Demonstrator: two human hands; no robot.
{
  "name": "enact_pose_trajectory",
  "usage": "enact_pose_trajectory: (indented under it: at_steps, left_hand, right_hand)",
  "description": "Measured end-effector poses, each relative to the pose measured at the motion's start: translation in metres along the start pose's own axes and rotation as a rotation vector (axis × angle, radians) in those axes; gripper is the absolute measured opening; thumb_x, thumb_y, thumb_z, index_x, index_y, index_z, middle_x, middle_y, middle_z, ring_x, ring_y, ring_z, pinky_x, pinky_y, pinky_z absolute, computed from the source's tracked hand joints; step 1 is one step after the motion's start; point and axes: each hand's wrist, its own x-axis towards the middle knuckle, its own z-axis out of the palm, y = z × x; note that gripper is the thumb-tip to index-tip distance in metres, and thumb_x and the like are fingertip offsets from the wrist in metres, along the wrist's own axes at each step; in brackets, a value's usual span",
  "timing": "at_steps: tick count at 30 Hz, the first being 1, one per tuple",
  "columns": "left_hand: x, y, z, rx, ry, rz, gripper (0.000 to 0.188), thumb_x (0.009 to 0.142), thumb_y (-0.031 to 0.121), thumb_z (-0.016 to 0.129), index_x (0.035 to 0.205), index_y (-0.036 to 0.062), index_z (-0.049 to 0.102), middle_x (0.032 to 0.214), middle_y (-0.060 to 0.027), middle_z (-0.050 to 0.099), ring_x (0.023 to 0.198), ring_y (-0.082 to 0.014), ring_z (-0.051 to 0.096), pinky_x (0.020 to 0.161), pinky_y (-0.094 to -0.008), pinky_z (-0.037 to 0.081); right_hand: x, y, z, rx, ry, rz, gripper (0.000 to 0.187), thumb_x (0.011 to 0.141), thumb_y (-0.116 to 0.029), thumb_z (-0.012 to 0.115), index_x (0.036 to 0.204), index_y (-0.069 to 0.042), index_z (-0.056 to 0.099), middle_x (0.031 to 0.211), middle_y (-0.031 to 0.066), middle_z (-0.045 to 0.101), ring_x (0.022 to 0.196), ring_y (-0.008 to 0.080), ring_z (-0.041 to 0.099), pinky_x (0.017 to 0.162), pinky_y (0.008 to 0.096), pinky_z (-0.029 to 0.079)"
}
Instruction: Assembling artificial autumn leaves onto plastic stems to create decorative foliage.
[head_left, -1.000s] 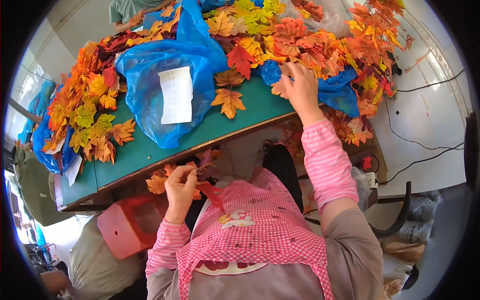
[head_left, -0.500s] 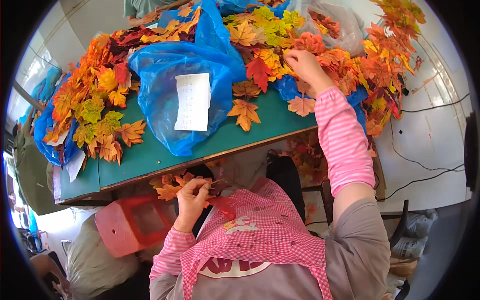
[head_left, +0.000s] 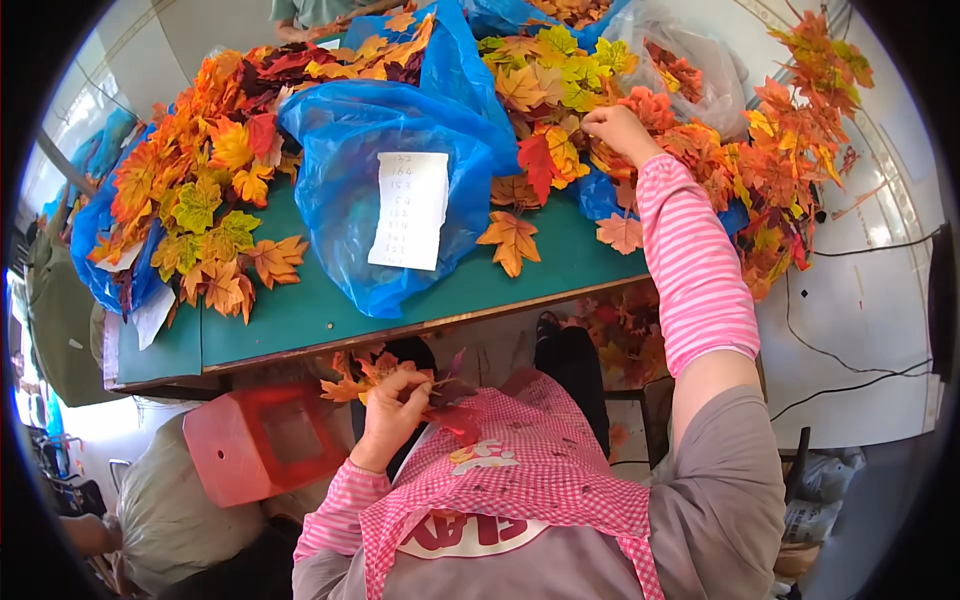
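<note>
Low in front of the apron, my left hand (head_left: 393, 418) is closed around the stems of a small bunch of artificial maple leaves (head_left: 345, 385). Orange leaves fan out to its left, and a dark red one hangs by the apron. My right hand (head_left: 622, 132) reaches over the table to the leaf pile, thumb and fingers pinched together. What the pinch holds, if anything, is too small to make out. Just left of these fingertips are a red maple leaf (head_left: 538, 168) and a yellow-orange leaf (head_left: 565, 153); orange leaves (head_left: 690, 140) lie to the right.
On the green table (head_left: 270, 335) lies a blue plastic bag (head_left: 330, 200) with a handwritten paper slip (head_left: 410, 212). Another leaf heap (head_left: 190, 190) covers the left side. Below stands a red plastic stool (head_left: 225, 455). Cables (head_left: 850, 385) run across the right floor. Another person's arm (head_left: 340, 18) shows at the far edge.
The whole view has shifted slightly, moving the table rightward in the picture. The red leaf near my right fingertips has tilted and looks narrower. My left hand keeps its bunch.
</note>
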Motion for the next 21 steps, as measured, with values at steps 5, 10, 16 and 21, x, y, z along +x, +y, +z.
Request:
enact_pose_trajectory:
  at_steps: [5, 10, 16, 21]
  left_hand:
    - [0.003, 0.001, 0.003, 0.012, -0.034, -0.022, 0.004, 0.087, 0.003, 0.064, 0.088, -0.0001, 0.065, 0.069, 0.0022, 0.06, 0.064, -0.0029, 0.055, 0.055, -0.02, 0.044]
    - [0.003, -0.012, 0.003, -0.078, -0.039, -0.173, 0.006, 0.086, 0.003, 0.064, 0.091, -0.0003, 0.066, 0.074, 0.0007, 0.063, 0.069, -0.004, 0.057, 0.06, -0.0209, 0.046]
    - [0.015, -0.009, 0.0, 0.008, -0.063, -0.186, 0.008, 0.086, 0.005, 0.065, 0.093, -0.0002, 0.066, 0.076, 0.0002, 0.064, 0.068, -0.0039, 0.057, 0.059, -0.0205, 0.046]
    - [0.021, -0.016, 0.0, -0.016, -0.062, -0.169, 0.009, 0.085, 0.004, 0.065, 0.093, -0.0003, 0.067, 0.076, -0.0019, 0.065, 0.068, -0.006, 0.059, 0.06, -0.0217, 0.047]
  right_hand:
    - [0.037, 0.02, -0.012, 0.194, 0.164, 0.14, 0.025, 0.084, -0.023, 0.063, 0.091, -0.001, 0.071, 0.076, 0.0104, 0.07, 0.06, 0.0182, 0.064, 0.057, 0.031, 0.049]
    - [0.096, 0.035, 0.007, -0.04, 0.342, 0.304, 0.022, 0.083, -0.017, 0.056, 0.081, -0.001, 0.071, 0.08, 0.0186, 0.069, 0.074, 0.0313, 0.068, 0.064, 0.0408, 0.054]
    - [0.12, 0.057, 0.023, -0.506, 0.43, 0.382, 0.035, 0.083, -0.035, 0.058, 0.094, -0.006, 0.072, 0.095, 0.0203, 0.068, 0.091, 0.0392, 0.064, 0.078, 0.0458, 0.051]
    - [0.092, 0.015, -0.015, -0.273, 0.613, 0.17, 0.03, 0.083, -0.033, 0.052, 0.087, -0.011, 0.072, 0.088, 0.0147, 0.069, 0.086, 0.0373, 0.065, 0.073, 0.0448, 0.051]
